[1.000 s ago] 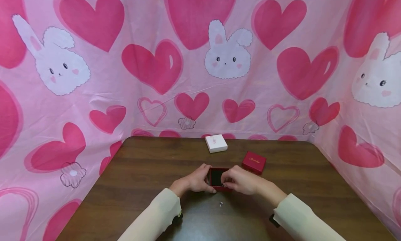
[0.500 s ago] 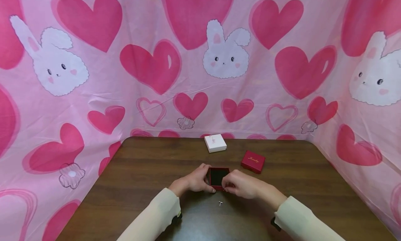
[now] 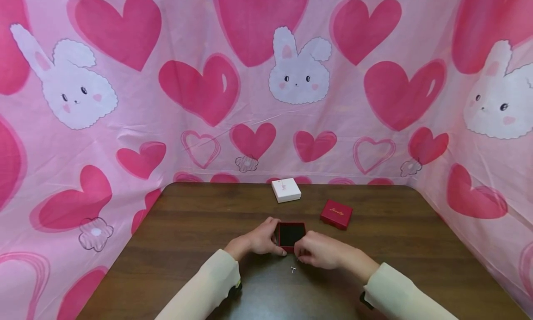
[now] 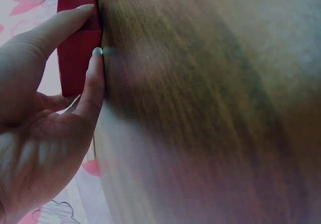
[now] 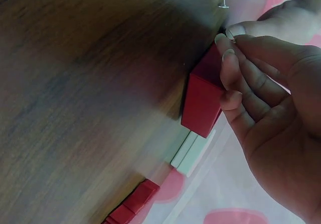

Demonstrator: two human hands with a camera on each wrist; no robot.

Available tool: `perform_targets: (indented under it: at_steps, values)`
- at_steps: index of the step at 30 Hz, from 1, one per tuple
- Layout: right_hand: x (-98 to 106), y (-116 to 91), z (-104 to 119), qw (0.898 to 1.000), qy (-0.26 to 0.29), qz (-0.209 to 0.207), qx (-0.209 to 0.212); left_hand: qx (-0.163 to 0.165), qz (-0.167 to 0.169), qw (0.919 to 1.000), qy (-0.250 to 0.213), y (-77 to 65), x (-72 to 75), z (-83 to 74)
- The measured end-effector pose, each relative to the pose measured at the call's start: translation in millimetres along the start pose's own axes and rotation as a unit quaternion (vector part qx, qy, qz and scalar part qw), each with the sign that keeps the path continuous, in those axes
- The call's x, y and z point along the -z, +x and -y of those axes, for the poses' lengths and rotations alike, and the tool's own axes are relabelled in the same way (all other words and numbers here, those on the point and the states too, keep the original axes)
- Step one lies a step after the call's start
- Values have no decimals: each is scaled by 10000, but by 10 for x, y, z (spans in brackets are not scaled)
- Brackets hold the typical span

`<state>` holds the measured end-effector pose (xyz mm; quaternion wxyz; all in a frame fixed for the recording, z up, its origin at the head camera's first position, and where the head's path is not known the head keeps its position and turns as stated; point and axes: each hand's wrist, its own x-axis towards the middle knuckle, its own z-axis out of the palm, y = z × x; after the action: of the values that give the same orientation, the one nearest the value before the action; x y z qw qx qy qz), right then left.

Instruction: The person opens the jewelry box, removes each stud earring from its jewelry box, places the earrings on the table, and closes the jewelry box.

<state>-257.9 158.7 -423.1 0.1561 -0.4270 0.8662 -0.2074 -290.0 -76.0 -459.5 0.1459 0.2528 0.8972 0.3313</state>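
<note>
Now nearer silver pin (image 3: pixel 293 269), right hand (image 3: pixel 319 250), pinching something tiny (image 5: pixel 232 39)

An open red box (image 3: pixel 290 236), black inside, sits flat on the brown wooden table (image 3: pixel 195 218).

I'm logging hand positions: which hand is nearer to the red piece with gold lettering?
Right. The right hand is in front of the red piece and slightly left, not touching it; the left hand is farther, at the open red box's left side.
</note>
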Motion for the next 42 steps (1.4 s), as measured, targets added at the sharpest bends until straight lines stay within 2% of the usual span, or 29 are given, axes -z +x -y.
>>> perform_targets:
  at_steps: [14,24,33,42]
  values:
    - [-54,-21,-37,10000,-35,74,-24,42,-23,10000,-35,5,-9,3]
    - [-72,-34,-40,9998,-137,50,167,30,20,9998,-171,-2,-11,5]
    - [-22,-62,-36,9999,-69,47,86,28,18,9998,-185,-9,-5,9]
    - [131,-96,-62,9996,-135,-230,74,-12,35,9997,-243,-8,8,10]
